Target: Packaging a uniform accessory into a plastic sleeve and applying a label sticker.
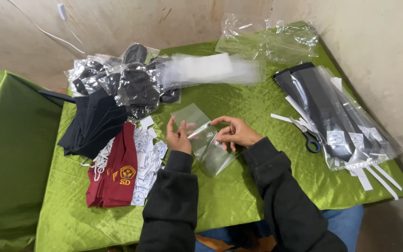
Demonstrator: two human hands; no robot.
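Hands meet over the middle of a green cloth (239,196), and between them is a clear plastic bag (204,142). The left hand (179,136) is up on its side with fingers mostly straight, pressed against the bag's left edge. The right hand (234,132) has its fingers curled and pinches the bag's right side. The bag is see-through, so its edges are hard to find; its low corner seems to rest on the cloth.

Left of the left hand lie dark red caps (115,173) on small white tags (148,158), which they partly hide. Past those, further left, is a stack of black cloth pieces (92,125). Above the left hand sits a heap of black things in shiny bags (127,81); what they are is hard to tell through the shine.

Right of the right hand lie scissors (308,135) with a dark blue handle. Past them are long dark pieces in clear sleeves (336,121). Far beyond both hands lies a blurry stack of clear bags (213,70). Black sleeves cover both arms, and the picture cuts them off at the bottom.
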